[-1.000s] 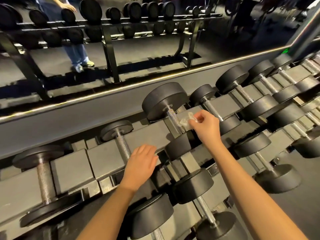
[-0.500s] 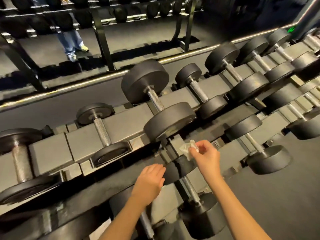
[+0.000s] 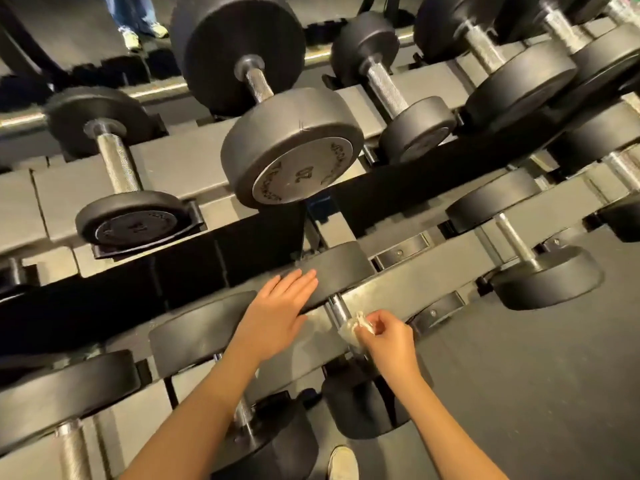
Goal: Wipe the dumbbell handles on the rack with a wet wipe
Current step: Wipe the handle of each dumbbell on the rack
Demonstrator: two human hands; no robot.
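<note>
The rack [image 3: 194,168] carries dumbbells on several tiers. A large dumbbell marked 20 [image 3: 291,150] sits centrally on the far upper tier. On the near tier, the left hand [image 3: 277,313] rests flat, fingers straight, on the far head of the lower dumbbell [image 3: 341,268]. The right hand [image 3: 388,337] fingers pinch the crumpled wet wipe [image 3: 351,327] against its handle [image 3: 337,308].

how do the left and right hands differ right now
The left hand has straight fingers laid flat on a black dumbbell head; the right hand has curled fingers. The left hand holds nothing; the right hand pinches the wet wipe at the steel handle. Both are bare and at the same lower-tier dumbbell.
</note>
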